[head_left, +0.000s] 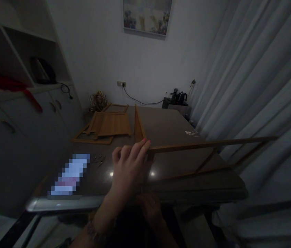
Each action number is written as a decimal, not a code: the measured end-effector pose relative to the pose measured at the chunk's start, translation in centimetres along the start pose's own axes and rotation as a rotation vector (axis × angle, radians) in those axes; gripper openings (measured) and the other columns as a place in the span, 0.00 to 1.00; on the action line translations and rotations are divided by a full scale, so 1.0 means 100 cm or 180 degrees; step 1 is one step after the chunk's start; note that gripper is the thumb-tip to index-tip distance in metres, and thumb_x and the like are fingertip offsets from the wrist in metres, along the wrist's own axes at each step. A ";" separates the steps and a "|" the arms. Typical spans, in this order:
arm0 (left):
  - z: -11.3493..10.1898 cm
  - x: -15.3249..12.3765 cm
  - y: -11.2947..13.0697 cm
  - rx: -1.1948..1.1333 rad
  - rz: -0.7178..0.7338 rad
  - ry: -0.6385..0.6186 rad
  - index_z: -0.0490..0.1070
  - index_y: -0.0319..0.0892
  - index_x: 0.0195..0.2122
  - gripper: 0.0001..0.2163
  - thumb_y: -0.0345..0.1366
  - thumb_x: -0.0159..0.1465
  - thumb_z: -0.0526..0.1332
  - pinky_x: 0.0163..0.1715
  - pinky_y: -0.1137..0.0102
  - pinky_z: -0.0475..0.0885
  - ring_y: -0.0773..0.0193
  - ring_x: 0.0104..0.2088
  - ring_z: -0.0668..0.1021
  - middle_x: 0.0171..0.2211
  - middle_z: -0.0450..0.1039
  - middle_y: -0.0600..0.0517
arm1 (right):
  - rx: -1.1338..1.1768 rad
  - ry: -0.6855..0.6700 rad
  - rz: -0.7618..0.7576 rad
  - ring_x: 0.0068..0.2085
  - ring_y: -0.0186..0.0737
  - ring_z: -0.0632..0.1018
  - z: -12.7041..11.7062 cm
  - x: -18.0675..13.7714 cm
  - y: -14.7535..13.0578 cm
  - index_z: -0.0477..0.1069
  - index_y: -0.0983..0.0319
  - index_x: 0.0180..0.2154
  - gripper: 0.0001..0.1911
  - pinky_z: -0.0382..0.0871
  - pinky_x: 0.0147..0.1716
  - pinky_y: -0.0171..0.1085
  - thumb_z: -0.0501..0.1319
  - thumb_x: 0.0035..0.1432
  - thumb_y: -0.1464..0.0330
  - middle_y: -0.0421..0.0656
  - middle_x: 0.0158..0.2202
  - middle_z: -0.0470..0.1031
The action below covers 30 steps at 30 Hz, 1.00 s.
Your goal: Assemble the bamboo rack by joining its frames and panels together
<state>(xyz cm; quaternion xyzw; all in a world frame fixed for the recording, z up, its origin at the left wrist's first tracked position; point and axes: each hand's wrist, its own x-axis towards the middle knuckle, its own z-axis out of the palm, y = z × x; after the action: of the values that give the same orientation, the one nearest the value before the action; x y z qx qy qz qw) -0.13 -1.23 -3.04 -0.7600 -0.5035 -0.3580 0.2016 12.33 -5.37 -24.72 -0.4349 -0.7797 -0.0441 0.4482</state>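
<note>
Assembly judged at an early stage. A standing panel (139,125) and a long wooden frame (186,147) meet at a corner on the table (166,120), near its front edge. The left hand (130,156) is closed over that corner. Poor light hides whether the joint is fastened and what the right hand (150,205), low by the front edge, grips. Outstanding: loose wooden pieces (114,124) toward the far-left corner, unattached; small fasteners (100,163) unused. A bright phone (70,175) occupies the front-left corner, a minor obstruction.

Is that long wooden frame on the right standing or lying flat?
Standing: the wooden frame has its upper rail raised above the table, the left hand gripping one end.
</note>
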 end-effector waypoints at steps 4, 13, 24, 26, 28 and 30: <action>0.000 0.000 0.000 0.0067 0.0037 0.0017 0.66 0.48 0.56 0.23 0.42 0.60 0.64 0.43 0.57 0.59 0.55 0.41 0.71 0.52 0.74 0.50 | 0.0053 0.0220 0.0094 0.28 0.41 0.80 0.010 -0.004 -0.001 0.78 0.57 0.36 0.18 0.74 0.32 0.41 0.50 0.69 0.69 0.44 0.26 0.80; 0.000 0.001 -0.002 0.0006 0.0058 -0.0032 0.65 0.48 0.57 0.23 0.42 0.60 0.64 0.44 0.58 0.59 0.55 0.43 0.72 0.53 0.73 0.51 | 0.0209 -0.0336 -0.0366 0.28 0.39 0.80 -0.019 0.016 0.007 0.77 0.57 0.37 0.14 0.74 0.30 0.37 0.53 0.68 0.69 0.42 0.28 0.80; 0.006 0.004 -0.007 0.0008 -0.0003 0.0191 0.68 0.50 0.53 0.21 0.43 0.58 0.66 0.45 0.57 0.59 0.55 0.44 0.73 0.50 0.75 0.50 | 0.0595 -0.0591 -0.0316 0.25 0.34 0.75 -0.048 0.035 0.004 0.74 0.51 0.27 0.17 0.72 0.26 0.33 0.55 0.65 0.56 0.35 0.19 0.72; 0.008 0.004 -0.016 -0.0050 0.0128 0.0110 0.67 0.49 0.54 0.23 0.43 0.57 0.66 0.45 0.57 0.59 0.53 0.47 0.72 0.52 0.73 0.50 | 0.0566 -0.0439 -0.0314 0.25 0.34 0.74 -0.054 0.036 0.005 0.73 0.53 0.25 0.17 0.72 0.26 0.33 0.55 0.65 0.58 0.35 0.19 0.71; 0.011 0.004 -0.026 -0.0053 0.0163 0.0105 0.66 0.49 0.55 0.25 0.44 0.57 0.67 0.46 0.57 0.59 0.53 0.47 0.71 0.53 0.72 0.50 | 0.0533 -0.0160 -0.0291 0.28 0.35 0.76 -0.066 0.043 0.011 0.73 0.55 0.26 0.17 0.72 0.28 0.34 0.55 0.65 0.60 0.38 0.22 0.73; 0.013 0.003 -0.037 -0.0078 0.0243 0.0165 0.66 0.49 0.55 0.24 0.45 0.58 0.65 0.47 0.57 0.58 0.53 0.47 0.71 0.52 0.72 0.50 | 0.0439 0.0305 -0.0029 0.37 0.40 0.79 -0.081 0.053 0.021 0.74 0.58 0.31 0.14 0.74 0.35 0.37 0.54 0.66 0.64 0.44 0.34 0.77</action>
<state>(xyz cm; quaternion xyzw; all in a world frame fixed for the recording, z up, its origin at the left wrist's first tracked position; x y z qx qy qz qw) -2.97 1.31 -3.88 -0.7716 -0.4643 -0.3758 0.2188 18.00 -4.42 -16.63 -0.3968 -0.7606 -0.0131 0.5137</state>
